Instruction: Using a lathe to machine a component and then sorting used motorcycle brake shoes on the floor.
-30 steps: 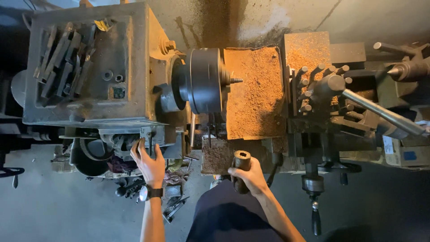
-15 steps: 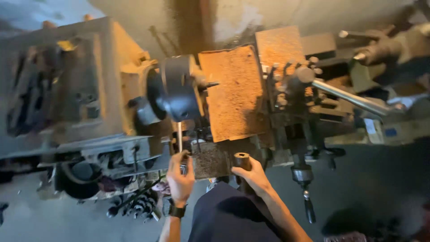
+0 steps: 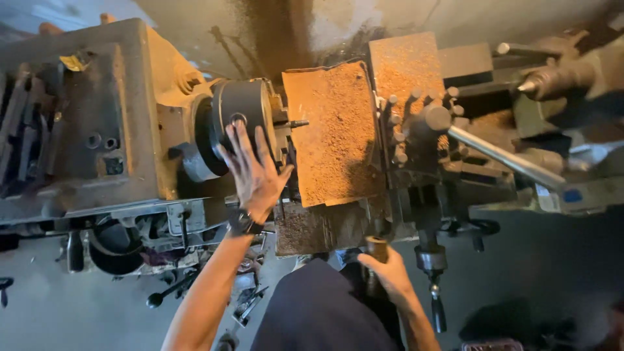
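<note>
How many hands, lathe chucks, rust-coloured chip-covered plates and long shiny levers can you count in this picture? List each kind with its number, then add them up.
Hands: 2, left hand spread on the chuck, right hand gripping a handle
Dark round chuck: 1
Chip-covered plates: 2, large plate and smaller plate
Long shiny lever: 1
Total: 6
</note>
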